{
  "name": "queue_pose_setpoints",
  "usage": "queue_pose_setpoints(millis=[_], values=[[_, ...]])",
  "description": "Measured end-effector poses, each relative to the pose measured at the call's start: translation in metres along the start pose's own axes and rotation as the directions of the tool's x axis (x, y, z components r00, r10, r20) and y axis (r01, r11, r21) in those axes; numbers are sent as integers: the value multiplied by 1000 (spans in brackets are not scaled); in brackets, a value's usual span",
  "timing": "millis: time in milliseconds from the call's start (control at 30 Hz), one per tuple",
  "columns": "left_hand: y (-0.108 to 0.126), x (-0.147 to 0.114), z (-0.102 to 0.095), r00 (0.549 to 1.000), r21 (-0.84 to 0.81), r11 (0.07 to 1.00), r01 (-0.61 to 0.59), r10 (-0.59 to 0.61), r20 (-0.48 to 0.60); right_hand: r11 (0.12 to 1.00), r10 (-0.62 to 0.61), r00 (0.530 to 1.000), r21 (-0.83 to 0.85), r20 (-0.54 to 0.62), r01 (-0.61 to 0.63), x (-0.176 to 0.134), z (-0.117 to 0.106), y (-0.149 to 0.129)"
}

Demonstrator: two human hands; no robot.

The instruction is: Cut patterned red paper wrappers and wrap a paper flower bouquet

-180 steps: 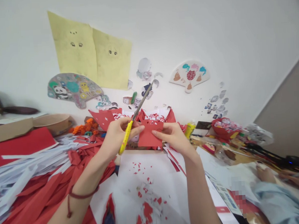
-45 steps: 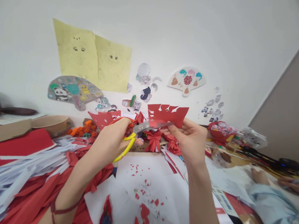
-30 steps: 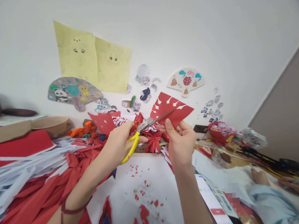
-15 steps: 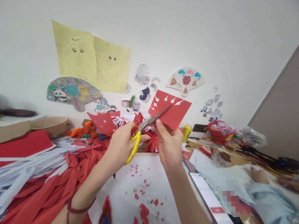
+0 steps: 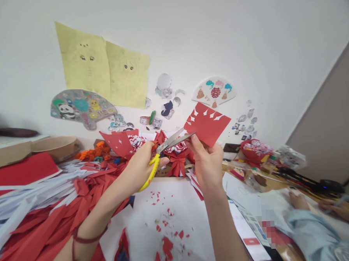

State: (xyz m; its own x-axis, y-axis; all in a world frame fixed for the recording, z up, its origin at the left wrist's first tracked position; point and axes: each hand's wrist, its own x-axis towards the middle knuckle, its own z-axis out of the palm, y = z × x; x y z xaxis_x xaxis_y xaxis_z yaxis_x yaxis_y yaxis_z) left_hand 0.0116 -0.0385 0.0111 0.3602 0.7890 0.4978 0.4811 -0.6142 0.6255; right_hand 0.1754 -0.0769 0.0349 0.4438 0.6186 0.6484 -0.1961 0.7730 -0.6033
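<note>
My left hand (image 5: 144, 165) is closed around the handles of yellow-handled scissors (image 5: 152, 171), a dark red cord at its wrist. The scissor blades are parted and reach right, toward the lower left edge of a red sheet of paper (image 5: 211, 124). Small pointed notches run along the paper's upper left edge. My right hand (image 5: 208, 163) pinches the paper at its bottom corner, thumb in front; its other fingers are partly hidden behind the sheet. Beneath both hands, red paper scraps (image 5: 167, 245) are scattered on a white sheet (image 5: 138, 226).
Red strips (image 5: 51, 234) and white paper strips (image 5: 18, 216) heap up at left. A phone (image 5: 245, 232) lies at right, near a co-worker's sleeve (image 5: 311, 232) and hands, one holding a pen. Red-and-white paper bouquets (image 5: 177, 161) stand by the wall.
My right hand and the red paper have shifted right, away from the scissors. The blades, formerly over the paper and nearly together, are now spread and off its middle.
</note>
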Motion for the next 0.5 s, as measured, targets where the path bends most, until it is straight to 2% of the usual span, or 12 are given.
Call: queue_pose_setpoints(millis=[200,367,500], values=[[1,0,0,1000,-20,1000,-15,15,1,1000,17,990,-6,142,-16,1,-5,1],[2,0,-1,1000,-37,999,0,0,-7,997,49,979,-72,199,-36,2,-10,4],[1,0,-2,1000,-49,999,-3,2,-22,994,27,973,-113,227,-2,2,-11,4]])
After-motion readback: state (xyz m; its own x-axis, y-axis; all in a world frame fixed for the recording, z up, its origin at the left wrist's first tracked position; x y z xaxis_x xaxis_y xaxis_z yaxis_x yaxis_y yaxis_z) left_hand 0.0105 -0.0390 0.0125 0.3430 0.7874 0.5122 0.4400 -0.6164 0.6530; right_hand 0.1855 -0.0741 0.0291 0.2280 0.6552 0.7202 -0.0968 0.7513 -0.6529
